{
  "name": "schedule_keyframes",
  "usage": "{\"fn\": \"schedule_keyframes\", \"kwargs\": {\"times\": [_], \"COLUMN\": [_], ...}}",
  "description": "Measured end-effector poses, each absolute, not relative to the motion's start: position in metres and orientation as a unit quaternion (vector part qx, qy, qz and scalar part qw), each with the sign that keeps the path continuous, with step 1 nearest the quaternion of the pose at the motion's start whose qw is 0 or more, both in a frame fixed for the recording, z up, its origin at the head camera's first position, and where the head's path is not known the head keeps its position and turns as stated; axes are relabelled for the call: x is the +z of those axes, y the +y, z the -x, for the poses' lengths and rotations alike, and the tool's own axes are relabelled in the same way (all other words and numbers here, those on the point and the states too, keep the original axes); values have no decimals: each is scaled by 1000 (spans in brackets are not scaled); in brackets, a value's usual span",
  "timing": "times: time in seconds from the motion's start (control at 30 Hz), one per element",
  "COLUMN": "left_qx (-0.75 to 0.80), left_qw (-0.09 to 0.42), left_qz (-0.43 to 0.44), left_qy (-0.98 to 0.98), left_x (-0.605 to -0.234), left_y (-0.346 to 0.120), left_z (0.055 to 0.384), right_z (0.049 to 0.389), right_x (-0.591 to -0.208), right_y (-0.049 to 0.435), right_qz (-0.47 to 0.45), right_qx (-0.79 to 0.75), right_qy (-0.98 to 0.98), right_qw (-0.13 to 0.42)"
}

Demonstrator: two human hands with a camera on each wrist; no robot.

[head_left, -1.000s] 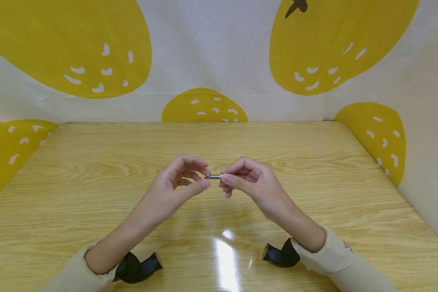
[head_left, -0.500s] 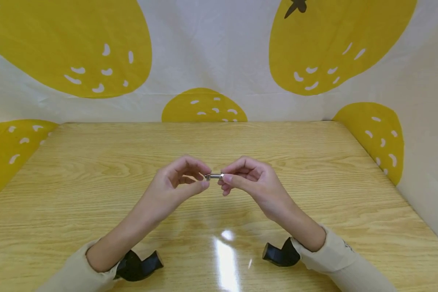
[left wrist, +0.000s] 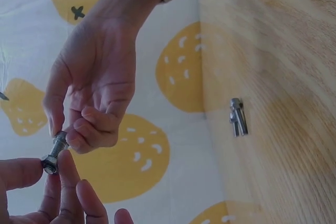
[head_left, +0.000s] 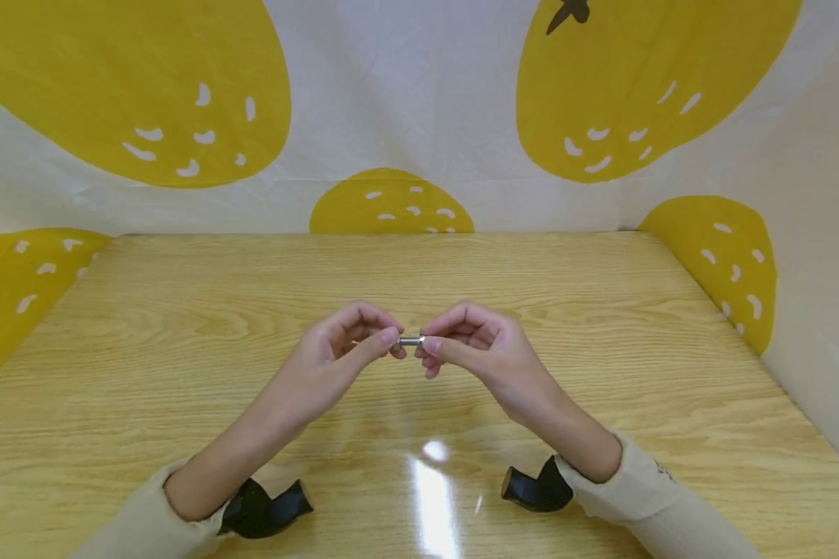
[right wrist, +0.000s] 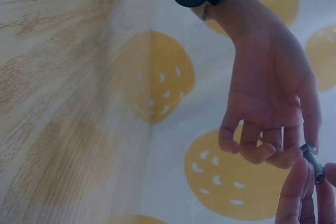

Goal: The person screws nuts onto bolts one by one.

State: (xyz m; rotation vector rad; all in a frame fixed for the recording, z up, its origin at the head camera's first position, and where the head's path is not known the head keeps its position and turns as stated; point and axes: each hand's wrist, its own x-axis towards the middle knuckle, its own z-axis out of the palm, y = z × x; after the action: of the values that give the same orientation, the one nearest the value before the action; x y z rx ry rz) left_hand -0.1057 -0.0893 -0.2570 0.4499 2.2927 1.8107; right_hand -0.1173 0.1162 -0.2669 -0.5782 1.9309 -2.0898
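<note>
A small silvery bolt [head_left: 410, 341] is held level above the table between both hands. My right hand [head_left: 477, 345] pinches its head end between thumb and index finger. At the other end, my left hand [head_left: 339, 349] pinches a hex nut [left wrist: 50, 164] on the shank with thumb and fingers. From the left wrist view, the right hand [left wrist: 102, 72] grips the upper end of the bolt, and left fingertips press on either side of the nut. Fingers partly cover the bolt in the right wrist view.
The wood-grain table [head_left: 182, 287] is glossy and backed by a white curtain [head_left: 405, 78] with yellow fruit prints. Silvery bolt-like pieces [left wrist: 238, 116] lie on the table in the left wrist view. Black wrist cameras [head_left: 266, 508] sit at both cuffs.
My left thumb has rolled upward across the nut, and the left fingers have closed in around it. My right hand stays almost still on the bolt head.
</note>
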Motion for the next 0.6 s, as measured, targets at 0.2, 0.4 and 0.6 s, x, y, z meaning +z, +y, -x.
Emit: {"fn": "schedule_keyframes", "kwargs": {"times": [0.2, 0.4, 0.6], "left_qx": [621, 600, 607], "left_qw": [80, 74, 109], "left_qz": [-170, -169, -161], "left_qy": [761, 778, 771], "left_x": [-258, -260, -260], "left_y": [-90, -92, -91], "left_z": [105, 104, 105], "right_z": [118, 119, 119], "right_x": [-268, -270, -271], "right_y": [117, 116, 116], "right_qz": [201, 206, 198], "right_qx": [-717, -715, -711], "right_qy": [656, 657, 663], "right_qw": [124, 126, 125]}}
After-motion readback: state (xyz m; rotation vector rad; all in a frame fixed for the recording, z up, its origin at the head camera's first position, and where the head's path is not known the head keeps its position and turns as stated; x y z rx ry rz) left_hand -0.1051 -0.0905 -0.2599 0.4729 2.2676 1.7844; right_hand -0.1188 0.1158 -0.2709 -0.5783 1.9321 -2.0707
